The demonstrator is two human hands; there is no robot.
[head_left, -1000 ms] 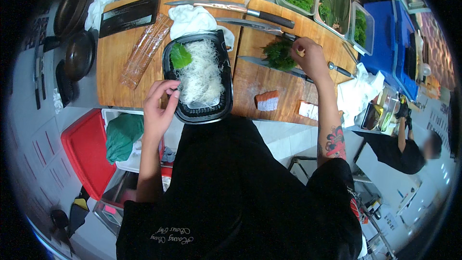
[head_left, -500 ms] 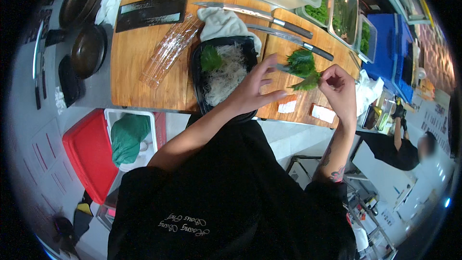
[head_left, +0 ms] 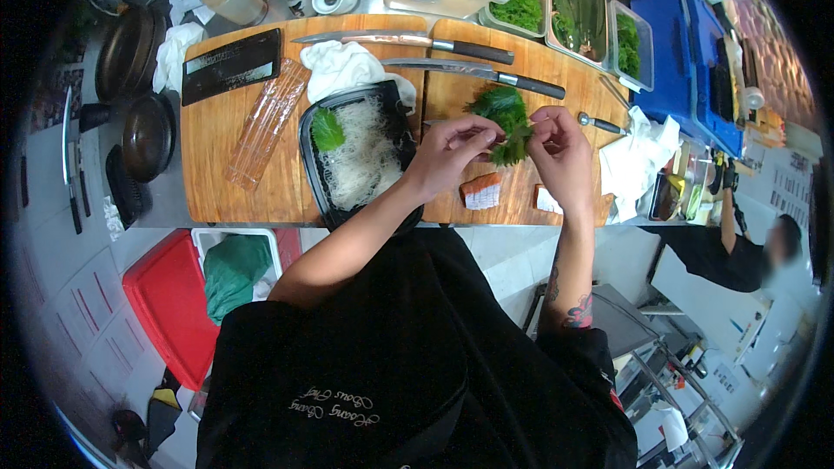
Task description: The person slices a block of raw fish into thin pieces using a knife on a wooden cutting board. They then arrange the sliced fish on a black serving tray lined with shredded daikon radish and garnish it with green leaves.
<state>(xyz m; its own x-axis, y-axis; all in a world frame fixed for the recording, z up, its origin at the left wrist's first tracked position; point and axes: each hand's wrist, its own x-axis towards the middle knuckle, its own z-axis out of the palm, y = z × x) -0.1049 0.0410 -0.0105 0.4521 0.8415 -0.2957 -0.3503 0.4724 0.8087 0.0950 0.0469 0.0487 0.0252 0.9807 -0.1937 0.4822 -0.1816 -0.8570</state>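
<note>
A green jagged-edged leaf (head_left: 511, 148), like shiso, is pinched between my two hands over the cutting board (head_left: 452, 195). My right hand (head_left: 563, 156) grips its right side, while the closed fingertips of my left hand (head_left: 452, 149) are at its left edge. Just behind lies a small pile of similar leaves (head_left: 498, 102). To the left, a black tray (head_left: 314, 175) holds fine white shreds (head_left: 369, 156) and a single green leaf (head_left: 327, 130). Near the board's front edge sit an orange-and-white block (head_left: 480, 192) and a second block (head_left: 547, 200), partly covered by my right hand.
Two long knives (head_left: 473, 50) lie across the back of the board beside a white cloth (head_left: 347, 69). A wrapped bamboo mat (head_left: 268, 126) and black slab (head_left: 230, 65) are at left. Containers of greens (head_left: 578, 4) line the back. At far right stands another person (head_left: 725, 260).
My left hand has moved right and closed its fingers at the leaf; before, it was spread open over the tray's edge. The view has shifted, so the board looks lower and further left.
</note>
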